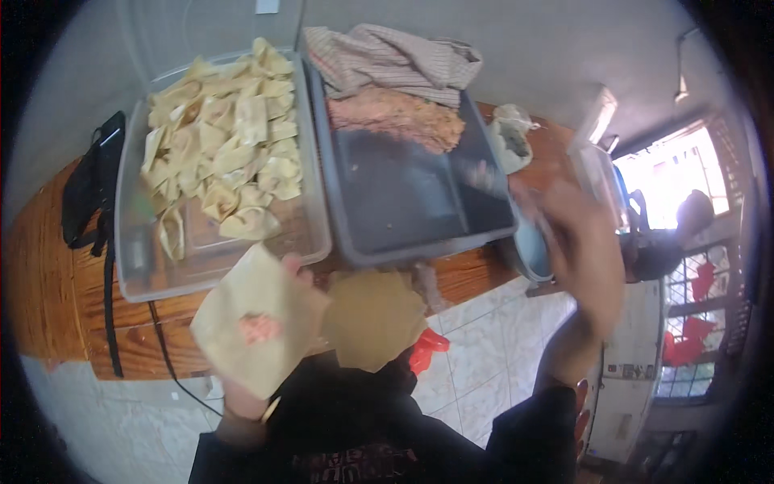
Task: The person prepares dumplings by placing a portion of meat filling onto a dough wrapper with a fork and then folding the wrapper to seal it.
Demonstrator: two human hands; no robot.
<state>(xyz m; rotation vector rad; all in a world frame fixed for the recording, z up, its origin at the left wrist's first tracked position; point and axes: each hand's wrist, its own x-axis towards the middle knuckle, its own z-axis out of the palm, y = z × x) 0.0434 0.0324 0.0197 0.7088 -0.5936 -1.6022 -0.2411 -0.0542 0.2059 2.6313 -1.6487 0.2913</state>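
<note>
A square wonton wrapper [226, 315] with a small dab of pink filling [260, 327] near its middle rests on my left hand [242, 401]. The wrapper hides most of that hand; fingertips show at its far edge. My right hand [584, 238], smeared by motion, is at the light-blue bowl [531, 248] to the right, and its fingers cannot be made out. A stack of wrappers [375, 319] lies in front of me, just right of the held one. Ahead stands a grey tray [395, 194] with a mound of pink minced filling [399, 115] at its far end.
Folded wontons [222, 137] fill much of a clear plastic box [137, 282] at the left. A striped cloth [395, 60] covers the tray's far end. Also on the wooden table [48, 266] are a black bag [90, 189] and a whitish bag [512, 139]. Something red [428, 349] hangs below the wrappers.
</note>
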